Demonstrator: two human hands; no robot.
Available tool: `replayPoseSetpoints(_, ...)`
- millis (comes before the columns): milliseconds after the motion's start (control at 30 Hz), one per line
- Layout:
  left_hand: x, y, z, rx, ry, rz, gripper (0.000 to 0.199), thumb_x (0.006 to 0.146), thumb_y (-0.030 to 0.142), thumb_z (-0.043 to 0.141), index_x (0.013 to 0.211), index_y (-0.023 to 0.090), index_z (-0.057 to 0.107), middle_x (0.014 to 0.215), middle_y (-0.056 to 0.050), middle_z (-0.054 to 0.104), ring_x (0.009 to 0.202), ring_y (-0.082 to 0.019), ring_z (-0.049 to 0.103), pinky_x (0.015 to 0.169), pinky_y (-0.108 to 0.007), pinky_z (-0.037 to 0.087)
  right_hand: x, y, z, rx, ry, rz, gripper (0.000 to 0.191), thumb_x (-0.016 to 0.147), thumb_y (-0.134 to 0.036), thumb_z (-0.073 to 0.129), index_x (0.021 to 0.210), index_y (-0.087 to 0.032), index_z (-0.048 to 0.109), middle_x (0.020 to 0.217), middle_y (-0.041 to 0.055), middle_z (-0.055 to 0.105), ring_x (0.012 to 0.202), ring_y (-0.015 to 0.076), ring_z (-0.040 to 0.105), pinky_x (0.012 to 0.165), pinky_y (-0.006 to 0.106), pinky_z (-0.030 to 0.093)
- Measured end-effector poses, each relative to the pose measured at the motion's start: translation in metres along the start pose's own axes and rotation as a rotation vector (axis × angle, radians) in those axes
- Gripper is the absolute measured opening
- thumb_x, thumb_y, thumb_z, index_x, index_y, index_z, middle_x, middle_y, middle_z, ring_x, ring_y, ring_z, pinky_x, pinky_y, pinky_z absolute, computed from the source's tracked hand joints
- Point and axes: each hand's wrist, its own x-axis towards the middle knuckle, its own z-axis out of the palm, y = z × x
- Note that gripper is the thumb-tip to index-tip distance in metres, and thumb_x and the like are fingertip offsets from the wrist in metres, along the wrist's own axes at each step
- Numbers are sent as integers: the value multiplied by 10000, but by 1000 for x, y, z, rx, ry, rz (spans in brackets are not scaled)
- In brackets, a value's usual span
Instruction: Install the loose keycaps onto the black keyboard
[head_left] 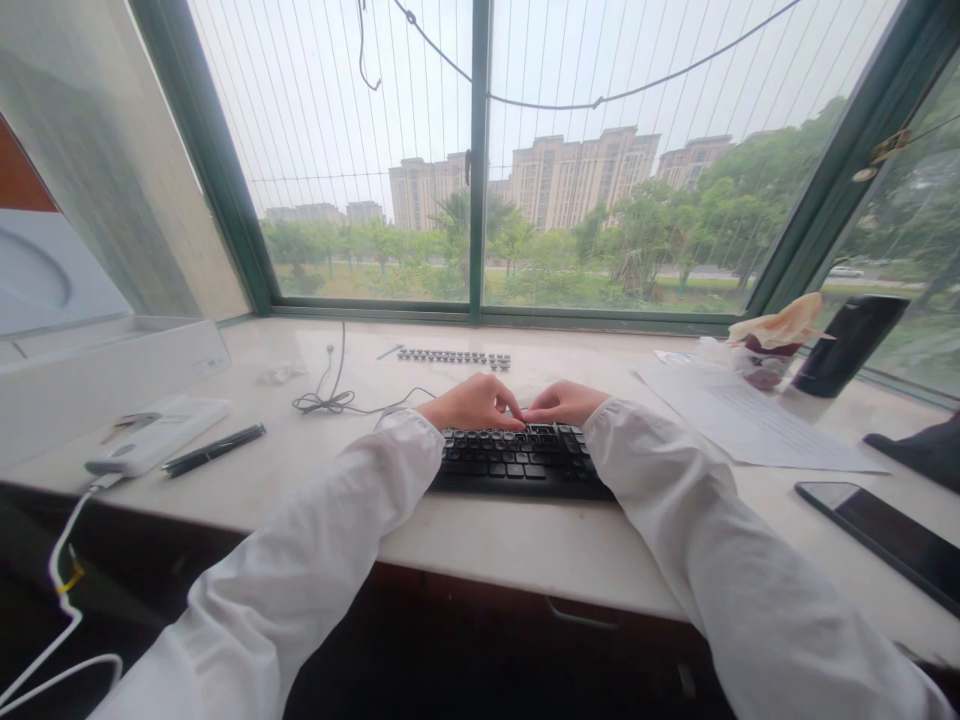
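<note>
1. Black plastic computer keyboard [517, 460] lies near the front edge of the pale stone windowsill desk [525, 545], roughly at its middle.
2. I see my left hand [472, 403] and right hand [564, 402] together at the keyboard's far edge, fingertips meeting over one key; whether they pinch anything, I cannot tell.
3. A row of loose grey keycaps [454, 356] lies beyond, towards the window.
4. I judge a keycap is being worked at the top row; the next move calls for a small, even pull or press.
</note>
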Motion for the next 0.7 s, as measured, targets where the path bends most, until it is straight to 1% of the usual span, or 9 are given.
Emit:
replayPoseSetpoints(167,-1,0,0,-56,-96,-65,332,705,436,704,882,167,784,591,8,601,578,-93,486,528,-210,313,2,1,5,17,-51,-1,660,589,-753,635,820,-148,765,616,-3,593,640,131,478,597,256,338)
replayPoseSetpoints(400,0,1,2,-70,-150,-114,368,697,471,698,868,157,788,639,-23,683,601,-112,526,532,-215,329,2,-2,7,2,-78,16,630,598,-708,661,876,-153,766,676,14,639,674,141,517,615,255,365)
replayPoseSetpoints(533,-1,1,1,-77,-151,-104,369,694,470,701,876,160,787,640,-23,687,591,-108,526,527,-213,332,0,-4,8,-21,-70,23,638,579,-707,670,876,-151,769,672,15,648,666,144,522,608,258,366)
replayPoseSetpoints(700,0,0,1,-55,-143,-100,369,693,466,700,878,159,787,624,-19,677,586,-107,517,517,-213,325,1,-4,9,-7,-65,21,648,560,-709,686,903,-166,771,719,19,679,701,155,549,626,258,376)
